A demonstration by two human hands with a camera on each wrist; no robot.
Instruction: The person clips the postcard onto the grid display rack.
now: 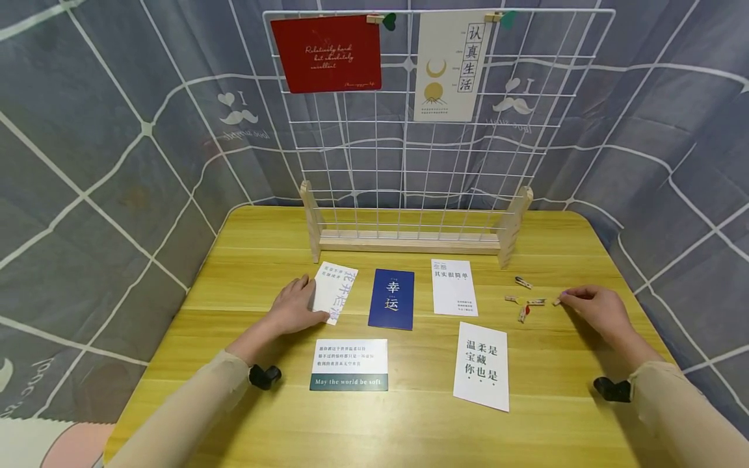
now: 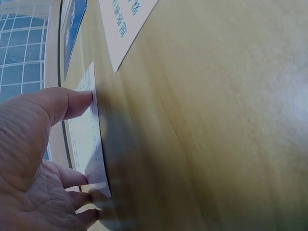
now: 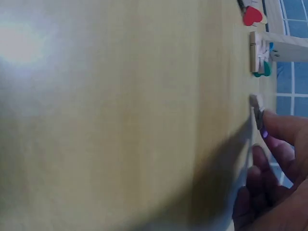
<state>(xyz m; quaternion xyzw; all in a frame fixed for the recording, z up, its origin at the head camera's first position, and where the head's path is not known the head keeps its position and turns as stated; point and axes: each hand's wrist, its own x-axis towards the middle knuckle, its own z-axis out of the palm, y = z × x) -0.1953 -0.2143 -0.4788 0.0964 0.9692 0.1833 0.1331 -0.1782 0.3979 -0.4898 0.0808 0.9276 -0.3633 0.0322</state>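
My left hand (image 1: 292, 309) rests at the left side of a white card with vertical Chinese lettering (image 1: 338, 286) on the table. In the left wrist view the thumb (image 2: 79, 103) touches one end of this card and the fingertips lie at its edge farther along, the hand loosely spread. At the right, my right hand (image 1: 597, 311) pinches a small wooden clothespin (image 3: 257, 108) with a purple decoration between thumb and forefinger, low over the table. Several more mini clothespins (image 1: 523, 301) with coloured hearts lie just left of that hand.
A white wire grid (image 1: 404, 153) on a wooden stand (image 1: 409, 244) rises at the back. Clothespins hold a red card (image 1: 330, 55) and a moon-and-mountain card (image 1: 447, 71) on it. Across the table lie a blue card (image 1: 391, 318), a green-and-white card (image 1: 351, 364) and two white cards (image 1: 455, 292).
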